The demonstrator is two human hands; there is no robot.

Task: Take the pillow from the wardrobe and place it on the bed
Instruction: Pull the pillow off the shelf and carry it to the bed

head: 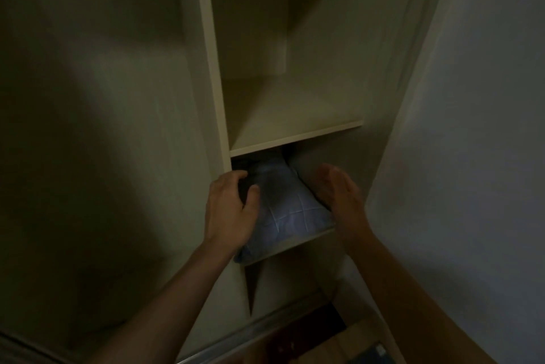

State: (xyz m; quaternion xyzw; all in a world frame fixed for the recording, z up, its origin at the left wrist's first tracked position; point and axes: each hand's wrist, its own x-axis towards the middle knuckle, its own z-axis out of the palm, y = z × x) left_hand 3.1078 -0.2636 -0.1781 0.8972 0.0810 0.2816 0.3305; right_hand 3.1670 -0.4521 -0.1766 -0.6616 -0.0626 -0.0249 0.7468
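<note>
A bluish quilted pillow (287, 210) lies on a lower shelf (298, 242) of the open, dimly lit wardrobe, its front corner hanging over the shelf edge. My left hand (230, 210) rests on the pillow's left side with curled fingers, the thumb touching its top. At the pillow's right side is my right hand (339, 195), fingers straight and together, its palm against or very close to the fabric. The back of the pillow is hidden in shadow under the shelf above.
An empty shelf (295, 136) sits right above the pillow's compartment. The wardrobe's left upright panel (218, 115) and a closed door (88, 127) stand to the left, a pale wall (472, 127) to the right. A sliding-door floor rail (250, 331) and wooden floor (362, 337) lie below.
</note>
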